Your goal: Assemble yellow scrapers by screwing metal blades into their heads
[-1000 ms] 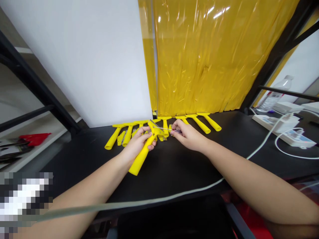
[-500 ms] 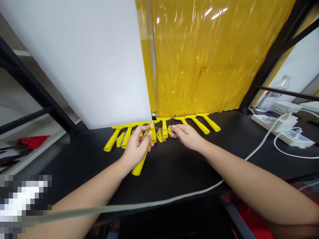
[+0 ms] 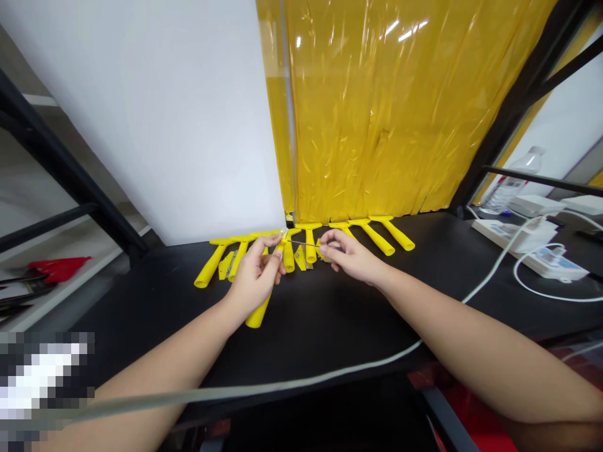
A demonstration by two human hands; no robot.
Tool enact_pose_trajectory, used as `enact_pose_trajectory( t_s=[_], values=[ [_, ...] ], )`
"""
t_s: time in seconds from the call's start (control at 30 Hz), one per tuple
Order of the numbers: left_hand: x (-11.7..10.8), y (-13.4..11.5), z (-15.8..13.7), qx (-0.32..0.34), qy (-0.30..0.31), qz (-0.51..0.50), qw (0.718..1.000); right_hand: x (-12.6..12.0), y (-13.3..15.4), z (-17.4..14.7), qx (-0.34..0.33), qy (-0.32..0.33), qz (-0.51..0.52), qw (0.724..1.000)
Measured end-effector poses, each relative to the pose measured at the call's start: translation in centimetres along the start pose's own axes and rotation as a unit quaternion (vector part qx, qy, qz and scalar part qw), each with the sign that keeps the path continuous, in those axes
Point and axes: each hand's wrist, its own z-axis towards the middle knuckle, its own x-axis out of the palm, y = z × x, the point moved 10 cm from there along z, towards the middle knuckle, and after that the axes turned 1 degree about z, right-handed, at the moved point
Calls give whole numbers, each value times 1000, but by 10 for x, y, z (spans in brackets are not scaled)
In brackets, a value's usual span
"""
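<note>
My left hand (image 3: 260, 265) is closed around a yellow scraper (image 3: 257, 314), its hollow handle end slanting down toward me and its narrow head upward. From the right, a thin metal screwdriver shaft (image 3: 306, 243) reaches the scraper's head. My right hand (image 3: 349, 256) grips the screwdriver, whose handle is mostly hidden by my fingers. Behind my hands, several more yellow scrapers (image 3: 377, 238) lie in a row along the back of the black table (image 3: 339, 314). Small yellow plates (image 3: 226, 266) with metal bits lie among them.
A white panel (image 3: 188, 125) and a yellow plastic curtain (image 3: 377, 125) stand behind the row. At right are a power strip (image 3: 532, 251), chargers and a plastic bottle (image 3: 513, 182). A pale cable (image 3: 330, 375) crosses the table's front. Black frame posts (image 3: 108, 220) flank the table.
My right fingers have shifted on the screwdriver, now more curled and spread apart. The scraper in my left hand has moved slightly left, and the screwdriver tip stays at its head.
</note>
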Motion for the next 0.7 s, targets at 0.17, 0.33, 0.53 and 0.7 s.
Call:
enact_pose_trajectory(
  t_s=[0.17, 0.33, 0.53, 0.7],
  values=[
    [-2, 0, 1, 2, -7, -3, 1000, -4, 5, 1, -11, 3, -31, 999],
    [-1, 7, 3, -24, -2, -3, 1000, -1, 8, -2, -20, 19, -88, 996],
    [-5, 9, 6, -22, -7, -18, 1000, -6, 3, 0, -11, -17, -89, 996],
    [-3, 16, 6, -55, 3, -36, 998, -3, 14, -2, -56, -16, -108, 992]
  ],
)
